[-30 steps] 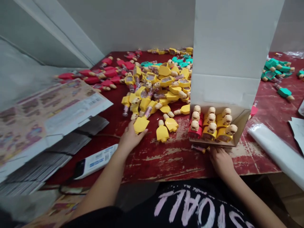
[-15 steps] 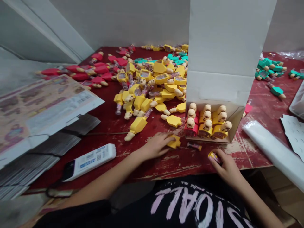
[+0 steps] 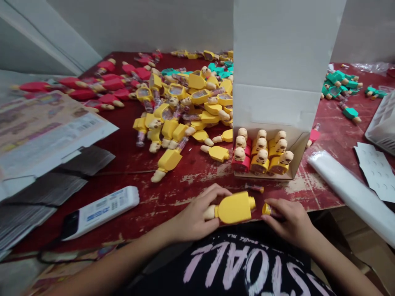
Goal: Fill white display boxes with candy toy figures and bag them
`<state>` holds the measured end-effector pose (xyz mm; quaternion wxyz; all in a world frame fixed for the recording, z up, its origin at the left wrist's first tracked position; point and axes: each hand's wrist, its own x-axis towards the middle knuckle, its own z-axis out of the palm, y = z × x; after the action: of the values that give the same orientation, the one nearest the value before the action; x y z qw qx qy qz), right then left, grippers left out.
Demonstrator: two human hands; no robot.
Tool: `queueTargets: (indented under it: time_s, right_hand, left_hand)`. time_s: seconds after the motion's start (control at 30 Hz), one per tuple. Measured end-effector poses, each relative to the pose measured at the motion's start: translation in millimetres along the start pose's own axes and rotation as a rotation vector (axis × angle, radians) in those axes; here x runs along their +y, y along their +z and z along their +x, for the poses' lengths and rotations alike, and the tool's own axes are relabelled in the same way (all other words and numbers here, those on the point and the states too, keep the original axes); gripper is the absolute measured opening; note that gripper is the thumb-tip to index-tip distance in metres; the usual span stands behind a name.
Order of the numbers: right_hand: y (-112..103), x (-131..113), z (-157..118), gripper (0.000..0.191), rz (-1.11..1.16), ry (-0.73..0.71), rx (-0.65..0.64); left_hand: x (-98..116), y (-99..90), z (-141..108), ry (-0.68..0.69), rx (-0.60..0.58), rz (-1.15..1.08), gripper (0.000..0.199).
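My left hand (image 3: 197, 216) grips a yellow plastic toy (image 3: 236, 207) by its cream animal-head end, near the table's front edge. The toy's short yellow neck points right. Facing it, my right hand (image 3: 290, 220) pinches a small tube with a yellow-rimmed open end (image 3: 267, 209); my fingers cover most of it. A narrow gap separates the two pieces. Another small clear tube with a yellow end (image 3: 254, 188) lies on the table just beyond. Behind it stands an open white box (image 3: 279, 107) with rows of red and yellow toys (image 3: 261, 158), heads up.
Yellow toys (image 3: 197, 96) lie heaped mid-table, with red ones (image 3: 108, 84) left and green ones (image 3: 342, 84) right. A white bottle-like pack (image 3: 101, 211) and stacked flat cartons (image 3: 55, 193) are at left. A white plastic roll (image 3: 345, 193) lies at right.
My left hand has lifted the yellow toy off the table and brought it nearer me, facing the tube. My right hand still holds the tube, its open end now turned left.
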<state>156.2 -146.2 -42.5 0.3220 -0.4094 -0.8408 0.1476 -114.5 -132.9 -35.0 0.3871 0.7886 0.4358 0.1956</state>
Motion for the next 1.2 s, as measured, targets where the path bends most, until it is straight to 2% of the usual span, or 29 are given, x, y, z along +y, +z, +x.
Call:
queueTargets:
  time_s: [0.1,0.17,0.27,0.33,0.47,0.63,0.77,0.83,0.9,1.0,1.07,1.1,1.13,1.17,1.2]
  right_hand:
    - [-8.5,-10.2,2.2,0.027,-0.164,-0.205,-0.036]
    - [-14.7,-16.1,2.0,0.028,-0.202,-0.287,-0.119]
    - [-20.1,-21.5,-1.6,0.028,-0.217,-0.341,-0.224]
    - [-19.8,-23.0,-5.3,0.028,-0.240,-0.339,-0.232]
    - [-13.1,-22.2,-11.6,0.025,-0.260,-0.324,-0.167]
    - [-8.3,-19.8,-15.9,0.028,-0.183,-0.325,-0.029]
    - [-10.5,-19.5,-16.7,0.029,-0.096,-0.327,-0.079]
    - [-10.0,-18.0,-16.3,0.030,0.012,-0.283,-0.081]
    - [-6.6,-14.3,-16.1,0.033,0.252,-0.105,-0.165]
    - [3.5,-5.6,-17.5,0.048,0.823,0.417,-0.548]
    - [8.8,-0.3,-18.7,0.060,1.076,0.697,-0.735]
    - [9.3,1.2,-18.6,0.063,1.100,0.740,-0.755]
    - [7.6,1.9,-17.7,0.063,1.034,0.710,-0.719]
    - [3.9,1.7,-16.1,0.060,0.884,0.607,-0.628]
    - [-1.6,0.7,-13.6,0.055,0.668,0.441,-0.506]
  left_hand:
    - [15.1,-3.5,-1.0,-0.043,-0.215,-0.344,0.043]
    - [16.4,-1.9,-2.2,-0.132,-0.293,-0.476,0.055]
    - [11.7,3.3,-3.7,-0.226,-0.278,-0.449,0.067]
    - [8.2,6.1,-3.8,-0.234,-0.253,-0.385,0.069]
    - [5.3,7.8,-0.9,-0.141,-0.283,-0.280,0.080]
    - [8.0,4.8,0.7,0.096,-0.267,-0.141,0.073]
    - [15.4,-1.3,-1.0,0.224,-0.285,-0.033,0.065]
    - [20.1,-4.1,-0.6,0.302,-0.285,0.008,0.064]
    - [24.0,-5.9,0.6,0.416,-0.244,0.085,0.066]
    - [26.2,-7.8,4.4,0.566,-0.227,0.265,0.064]
    - [24.8,-10.2,10.1,0.618,-0.279,0.315,0.056]
    - [23.6,-11.9,14.3,0.627,-0.313,0.299,0.051]
    - [22.2,-13.7,19.6,0.606,-0.339,0.259,0.047]
    - [20.9,-15.4,25.6,0.550,-0.354,0.200,0.051]
    - [19.6,-16.4,32.3,0.456,-0.362,0.126,0.068]
